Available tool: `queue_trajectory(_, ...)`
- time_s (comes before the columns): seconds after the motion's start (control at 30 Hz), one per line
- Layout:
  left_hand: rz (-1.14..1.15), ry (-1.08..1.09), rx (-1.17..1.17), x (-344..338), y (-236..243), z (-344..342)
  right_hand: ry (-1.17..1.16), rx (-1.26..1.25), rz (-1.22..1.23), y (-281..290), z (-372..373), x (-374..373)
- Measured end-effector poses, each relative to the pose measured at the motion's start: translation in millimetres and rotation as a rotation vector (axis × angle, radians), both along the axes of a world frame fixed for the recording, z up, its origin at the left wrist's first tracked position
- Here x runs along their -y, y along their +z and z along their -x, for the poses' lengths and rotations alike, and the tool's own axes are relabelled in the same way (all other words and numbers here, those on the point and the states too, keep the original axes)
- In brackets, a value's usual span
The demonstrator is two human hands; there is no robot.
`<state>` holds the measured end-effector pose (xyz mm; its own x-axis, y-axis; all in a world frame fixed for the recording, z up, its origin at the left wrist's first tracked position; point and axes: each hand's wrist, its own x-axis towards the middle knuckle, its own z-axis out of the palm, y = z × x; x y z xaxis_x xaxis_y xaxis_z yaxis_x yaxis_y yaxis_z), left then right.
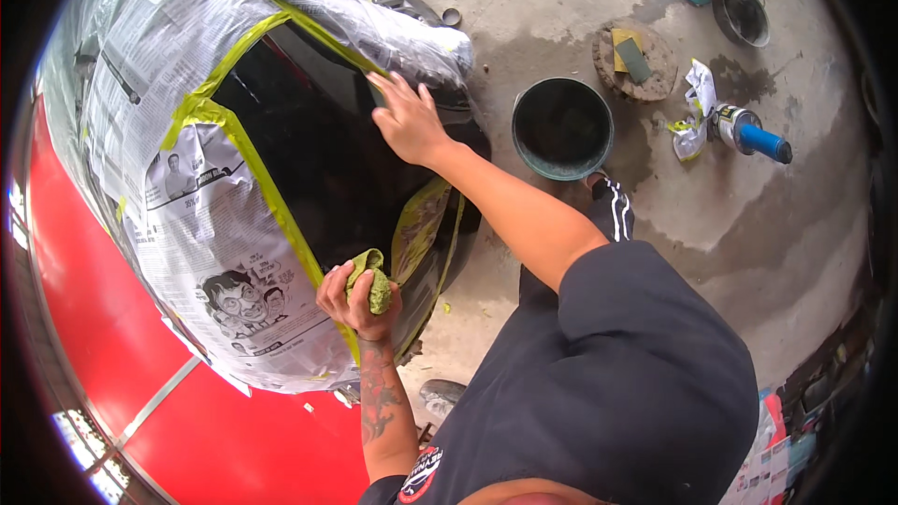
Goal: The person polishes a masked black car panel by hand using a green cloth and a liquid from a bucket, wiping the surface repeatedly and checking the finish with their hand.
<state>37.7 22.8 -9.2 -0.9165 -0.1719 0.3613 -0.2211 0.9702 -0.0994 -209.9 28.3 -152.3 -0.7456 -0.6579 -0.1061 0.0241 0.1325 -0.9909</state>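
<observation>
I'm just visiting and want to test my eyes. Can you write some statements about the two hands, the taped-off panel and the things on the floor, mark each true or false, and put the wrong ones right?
1. The left hand holds a green wad. True.
2. The right hand is inside the round bucket. False: it is over the upper right part of the dark panel, apart from the bucket.
3. Yellow-green tape runs along edges of the dark panel. True.
4. The bucket lies upside down. False: its open top faces up.
5. A yellow piece and a grey-green piece lie on a round slab. True.
</observation>
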Motion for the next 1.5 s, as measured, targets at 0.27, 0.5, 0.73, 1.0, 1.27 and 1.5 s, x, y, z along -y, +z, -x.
queue_trajectory(0.27, 0.001, 0.004, 0.019, -3.6, 2.7, 2.1, 0.011, 0.057, -0.043, -112.6, -56.9, -40.6)
queue_trajectory(0.5, -0.006, 0.004, 0.002, -2.9, -3.0, 7.3, -0.082, 0.176, -0.006, -133.2, -63.5, -30.1)
queue_trajectory(0.73, -0.002, 0.001, 0.024, -4.6, 0.0, 12.6, -0.14, 0.208, 0.118, -137.4, -62.6, -44.5)
queue_trajectory(1.0, 0.004, 0.052, 0.035, -5.9, 1.8, -0.1, 0.067, -0.017, 0.235, 3.6, -86.7, -67.1)
queue_trajectory(1.27, -0.007, 0.016, 0.013, -5.1, -1.1, 9.6, 0.08, 0.435, -0.077, -106.9, -69.9, -53.0)
queue_trajectory(1.5, 0.055, 0.044, 0.014, -8.5, 2.2, 16.4, 0.051, 0.13, 0.13, 10.5, -84.7, -57.6)
